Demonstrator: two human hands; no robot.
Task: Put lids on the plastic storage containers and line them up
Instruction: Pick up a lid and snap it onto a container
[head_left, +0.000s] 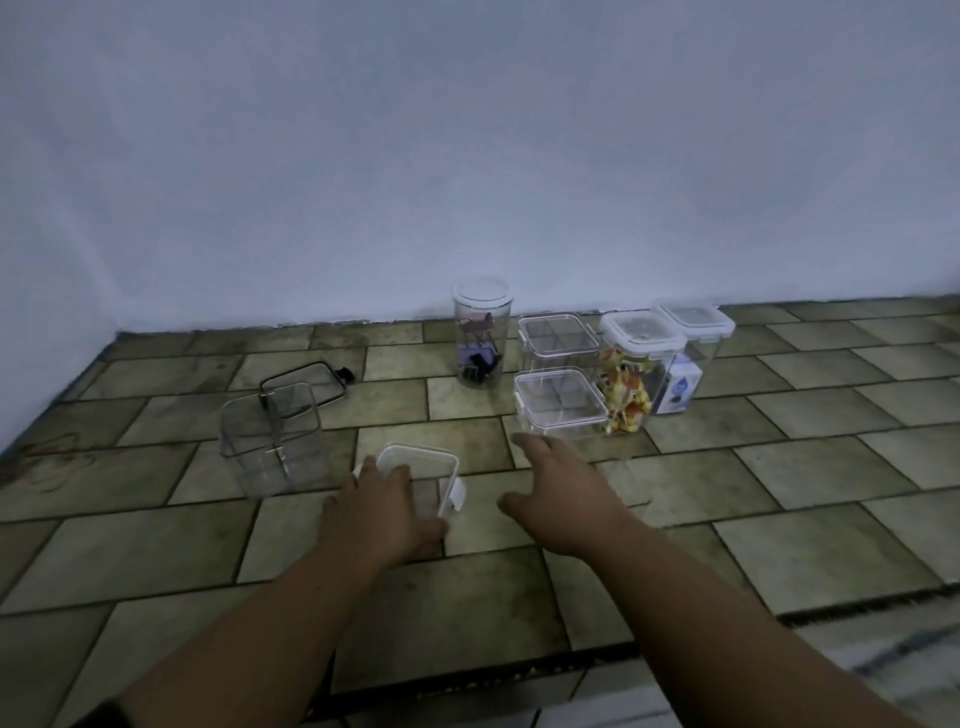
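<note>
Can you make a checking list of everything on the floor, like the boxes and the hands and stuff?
Surface: tiled floor, stained, meeting a pale wall.
Job's things: five lidded containers grouped near the wall, including a round jar; one lidded container under the left hand; one open square container with a black-rimmed lid lying behind it.
Clutter: nothing seen.
Hands: left hand rests on the nearest container; right hand open, holding nothing.
Cables: nothing seen.
Surroundings: dim light; striped mat edge near right.

Clear containers with white-rimmed lids stand on mottled olive-green tiles before a pale bluish wall.
</note>
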